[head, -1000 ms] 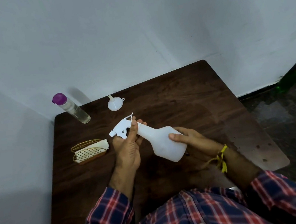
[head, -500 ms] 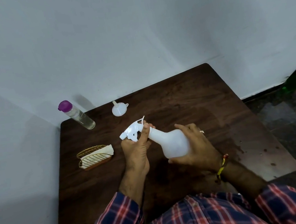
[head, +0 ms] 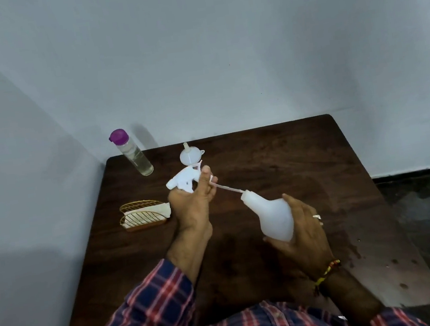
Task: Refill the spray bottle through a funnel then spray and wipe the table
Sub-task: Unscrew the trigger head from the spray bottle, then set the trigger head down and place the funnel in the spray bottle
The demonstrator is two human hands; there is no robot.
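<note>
Head view: I see my left hand (head: 192, 207) gripping the trigger head (head: 184, 179), its tube (head: 228, 188) entering the unlabelled spray bottle (head: 271, 217) gripped by my right hand (head: 303, 238) above the table (head: 303, 156).

We see the white bottle (head: 272, 214) tilted, its trigger head (head: 184, 178) off, tube (head: 228, 188) still entering the neck. The funnel (head: 189, 156) sits inverted on the worktop (head: 290, 158).
</note>
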